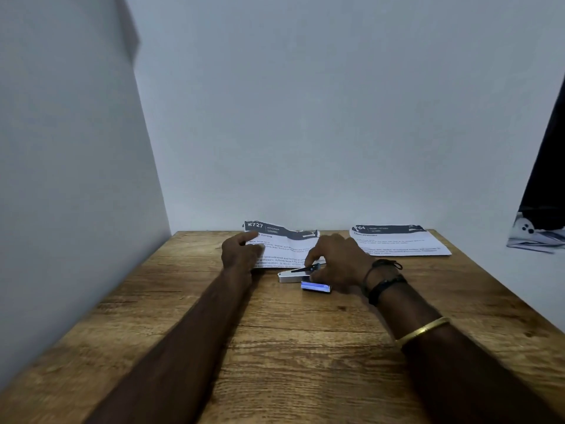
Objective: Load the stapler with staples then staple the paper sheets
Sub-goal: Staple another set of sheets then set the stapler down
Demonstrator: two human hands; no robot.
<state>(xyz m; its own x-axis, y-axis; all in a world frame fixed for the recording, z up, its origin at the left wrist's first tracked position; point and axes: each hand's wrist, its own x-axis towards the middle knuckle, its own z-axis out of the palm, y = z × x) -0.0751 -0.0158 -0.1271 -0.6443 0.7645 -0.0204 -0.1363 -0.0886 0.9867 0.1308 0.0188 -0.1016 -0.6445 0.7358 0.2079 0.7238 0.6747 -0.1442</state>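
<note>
A silver stapler (290,276) lies on the wooden table (275,347), its black inner part angled up. My right hand (337,264) curls over the stapler's right end and grips it. A small blue staple box (315,286) sits just in front of the stapler, under my right palm. My left hand (240,250) rests with loosely curled fingers on the left edge of a printed paper sheet (282,240) headed "727". A second printed sheet (397,240) lies further right at the table's back edge.
White walls close in on the left and back of the table. At the far right, off the table, stands a dark object with some white printed material (535,234) beneath it. Bracelets circle my right wrist.
</note>
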